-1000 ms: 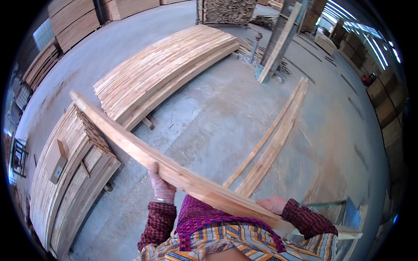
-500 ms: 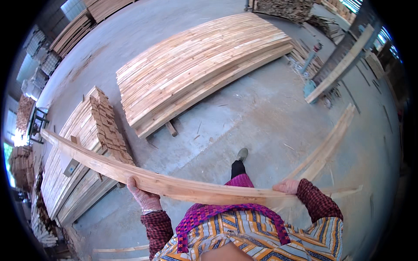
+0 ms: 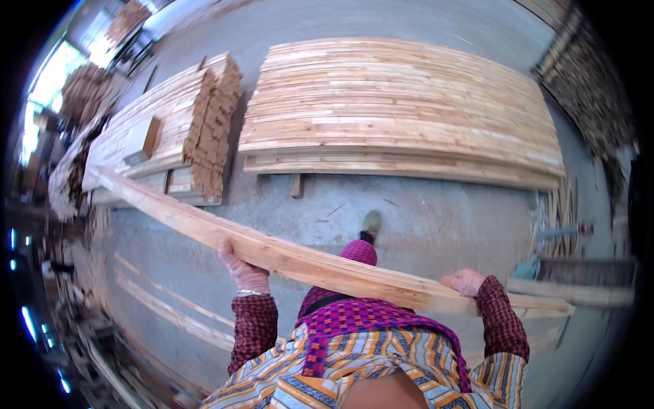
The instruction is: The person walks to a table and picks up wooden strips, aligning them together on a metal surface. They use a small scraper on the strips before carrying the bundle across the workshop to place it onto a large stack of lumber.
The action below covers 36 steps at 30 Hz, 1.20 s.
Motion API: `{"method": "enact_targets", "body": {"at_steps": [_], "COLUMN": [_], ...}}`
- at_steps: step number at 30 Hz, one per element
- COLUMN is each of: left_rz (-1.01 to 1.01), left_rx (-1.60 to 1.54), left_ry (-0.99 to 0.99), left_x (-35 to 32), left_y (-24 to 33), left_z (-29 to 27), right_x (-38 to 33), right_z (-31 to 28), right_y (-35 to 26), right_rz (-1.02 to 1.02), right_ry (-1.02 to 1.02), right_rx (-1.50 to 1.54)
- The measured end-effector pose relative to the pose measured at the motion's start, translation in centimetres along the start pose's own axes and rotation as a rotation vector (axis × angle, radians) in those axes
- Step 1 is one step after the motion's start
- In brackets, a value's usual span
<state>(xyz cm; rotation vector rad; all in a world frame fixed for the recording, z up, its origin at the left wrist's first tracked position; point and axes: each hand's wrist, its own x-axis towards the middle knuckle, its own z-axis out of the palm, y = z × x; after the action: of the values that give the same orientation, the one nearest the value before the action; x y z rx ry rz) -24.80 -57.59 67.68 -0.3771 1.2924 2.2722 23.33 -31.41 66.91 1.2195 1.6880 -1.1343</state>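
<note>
A long pale wooden board [image 3: 320, 266] spans the space before my waist, its far left end higher in the picture than its right end. My left hand [image 3: 244, 270], in a light knit glove, grips it left of my body, the thumb over the top edge. Toward the other end, my right hand [image 3: 464, 281], gloved too, is closed over the upper edge; its fingertips are hidden behind the wood. The board's left end overlaps a smaller lumber stack in view; whether they touch I cannot tell.
Ahead lies a wide, low stack of boards [image 3: 395, 102] on wooden bearers. At left stands the smaller lumber stack [image 3: 174, 123] with a box-like block [image 3: 142, 140] on top. Loose strips [image 3: 170, 307] lie on the floor at lower left. A beam [image 3: 572, 292] lies at right.
My view and body have turned to the right, so the wide stack now lies squarely ahead. The board has swung along, still held in both hands.
</note>
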Motion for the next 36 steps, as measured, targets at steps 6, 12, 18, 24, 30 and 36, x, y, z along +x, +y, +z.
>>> {"method": "enact_targets", "body": {"at_steps": [6,12,18,24,30,36], "left_rz": [0.015,-0.059,-0.117,-0.198,-0.256,-0.182], "left_rx": [-0.083,-0.122,-0.218,-0.28,-0.359,-0.278], "left_ry": [0.189,0.216,0.401,0.397,0.38,0.423], "left_x": [3.2,5.4,6.2,7.0,9.5,16.1], "left_y": [-13.0,-27.1,-40.9,-57.0,-71.0,-82.7], "left_z": [6.2,13.1,16.3,17.3,17.4,13.8], "right_x": [9.8,18.3,25.2,38.1,47.0,61.3], "right_z": [-15.2,-27.8,-34.8,-37.2,-39.6,-38.0], "right_y": [4.2,12.3,22.8,38.3,40.6,45.1], "right_rz": [0.043,0.074,0.107,0.063,0.15,0.166], "right_ry": [-0.001,-0.044,-0.082,-0.043,-0.049,-0.04], "right_rx": [-0.091,-0.169,-0.21,-0.115,-0.062,-0.159]}}
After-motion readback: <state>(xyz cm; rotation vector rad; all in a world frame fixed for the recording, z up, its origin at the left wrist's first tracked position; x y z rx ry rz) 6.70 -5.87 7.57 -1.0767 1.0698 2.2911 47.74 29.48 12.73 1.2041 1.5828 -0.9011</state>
